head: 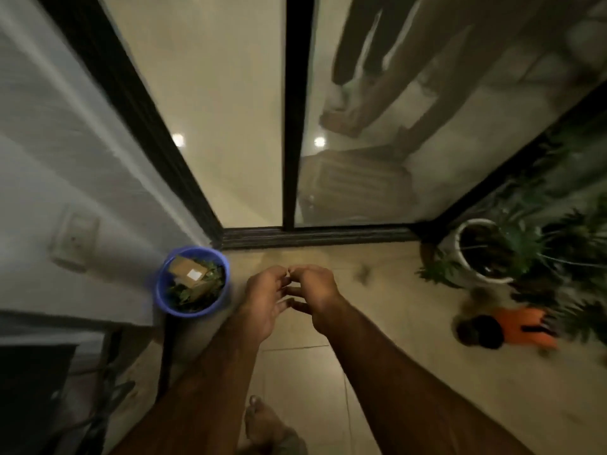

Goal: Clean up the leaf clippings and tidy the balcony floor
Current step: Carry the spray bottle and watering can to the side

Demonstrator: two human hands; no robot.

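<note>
A blue bucket [161, 290] stands on the tiled floor at the left, by the wall corner. It holds green leaf clippings [185, 295] and a piece of brown cardboard [187, 270]. My left hand [266, 300] and my right hand [315, 292] hover together just right of the bucket, above the floor. Their fingertips touch each other, the fingers are curled and spread, and I see nothing in either hand. A small blurred leaf scrap [363, 274] lies on the tiles to the right of my hands.
A white pot [460, 257] with a green plant stands at the right corner. An orange and black tool [522, 326] lies on the floor below it. A dark-framed sliding glass door [295, 126] runs ahead. My bare foot [262, 421] shows at the bottom.
</note>
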